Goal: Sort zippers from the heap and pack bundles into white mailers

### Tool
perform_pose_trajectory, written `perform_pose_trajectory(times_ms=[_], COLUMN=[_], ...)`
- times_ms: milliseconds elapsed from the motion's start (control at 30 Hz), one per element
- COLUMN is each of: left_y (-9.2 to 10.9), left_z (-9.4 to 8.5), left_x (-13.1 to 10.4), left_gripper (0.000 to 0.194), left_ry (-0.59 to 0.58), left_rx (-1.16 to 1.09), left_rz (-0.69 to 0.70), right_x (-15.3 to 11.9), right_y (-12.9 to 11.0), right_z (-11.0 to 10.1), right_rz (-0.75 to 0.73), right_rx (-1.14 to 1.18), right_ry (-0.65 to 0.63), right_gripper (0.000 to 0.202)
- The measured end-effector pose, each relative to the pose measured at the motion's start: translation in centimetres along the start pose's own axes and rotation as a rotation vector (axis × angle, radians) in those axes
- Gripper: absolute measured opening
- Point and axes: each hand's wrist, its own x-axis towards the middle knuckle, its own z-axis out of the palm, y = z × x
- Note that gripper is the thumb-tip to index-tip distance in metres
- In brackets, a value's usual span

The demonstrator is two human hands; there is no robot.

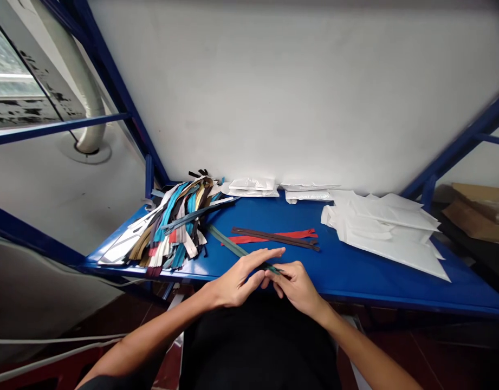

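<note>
A grey-green zipper [228, 241] runs slantwise from the table toward my body, its near end between my hands. My right hand [300, 284] pinches that near end between thumb and fingers. Over the zipper, my left hand [243, 279] has its fingers stretched out and its thumb apart, covering part of the strip. Just beyond my hands, a dark brown zipper [273, 237] lies across a red zipper [302, 234] on the blue table [334, 271].
A heap of many-coloured zippers [184, 216] fills the table's left end, some hanging over the front edge. White plastic packets [253, 187] line the back, and a pile of white bags [383, 222] lies right. Blue frame bars [123, 92] rise at both sides.
</note>
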Motion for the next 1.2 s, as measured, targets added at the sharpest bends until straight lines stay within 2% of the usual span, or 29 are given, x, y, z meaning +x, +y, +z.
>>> perform_pose_trajectory(times_ms=[100, 200, 233, 333, 367, 467, 600, 700, 800, 867, 900, 933, 967, 1000, 1067, 1133, 1200], left_y=[0.3, 0.3, 0.2, 0.1, 0.0, -0.3, 0.3, 2.0, 3.9, 4.2, 4.0, 3.4, 2.6, 1.6, -0.6, -2.1, -2.5], left_z=[-0.5, 0.5, 1.0, 2.5, 2.8, 3.0, 2.0, 0.0, -3.4, -5.8, -6.8, -7.7, -8.3, -8.6, -8.6, -7.7, -6.4], left_x=[0.0, 0.1, 0.1, 0.1, 0.1, 0.1, 0.2, -0.4, -1.4, -2.0, -2.2, -2.3, -2.3, -2.2, -1.8, -1.4, -1.0], left_gripper=[0.063, 0.083, 0.081, 0.052, 0.048, 0.047, 0.05, 0.056, 0.064, 0.068, 0.069, 0.067, 0.063, 0.057, 0.045, 0.039, 0.038], left_ry=[-0.083, -0.088, -0.071, -0.029, -0.019, 0.023, 0.119, 0.294, 0.653, 0.925, 1.012, 1.036, 0.995, 0.902, 0.633, 0.403, 0.287], left_rx=[-0.04, 0.016, 0.058, 0.172, 0.209, 0.37, 0.476, 0.393, 0.358, 0.369, 0.384, 0.408, 0.439, 0.473, 0.535, 0.593, 0.624], left_rz=[0.017, 0.034, 0.031, -0.009, -0.017, 0.034, 0.171, 0.217, 0.205, 0.134, 0.065, -0.021, -0.112, -0.188, -0.249, -0.214, -0.161], right_x=[-0.2, -0.3, -0.4, -0.4, -0.4, -0.5, -0.6, 0.0, 0.9, 1.2, 1.2, 1.0, 0.8, 0.6, 0.3, 0.2, 0.4], right_y=[-0.5, -0.6, -0.5, -0.1, -0.1, -0.5, -1.6, -1.2, 0.0, 0.5, 0.5, 0.5, 0.4, 0.2, -0.1, -0.4, -0.5], right_z=[0.0, 0.5, 0.6, 1.1, 1.2, 1.3, 1.2, 0.3, -2.2, -4.1, -5.0, -5.7, -6.1, -6.3, -6.2, -5.6, -5.0], right_rz=[-0.043, -0.051, -0.044, 0.019, 0.047, 0.1, 0.149, 0.242, 0.326, 0.337, 0.336, 0.336, 0.338, 0.338, 0.32, 0.289, 0.27], right_rx=[-0.041, -0.051, -0.042, -0.012, -0.005, -0.013, -0.037, -0.078, -0.08, -0.057, -0.026, 0.02, 0.083, 0.16, 0.335, 0.495, 0.607], right_ry=[-0.005, -0.045, -0.078, -0.144, -0.151, -0.165, -0.173, -0.103, 0.086, 0.194, 0.204, 0.177, 0.12, 0.052, -0.027, 0.014, 0.105], right_gripper=[0.054, 0.052, 0.052, 0.061, 0.064, 0.068, 0.067, 0.066, 0.064, 0.062, 0.062, 0.061, 0.059, 0.059, 0.06, 0.062, 0.06])
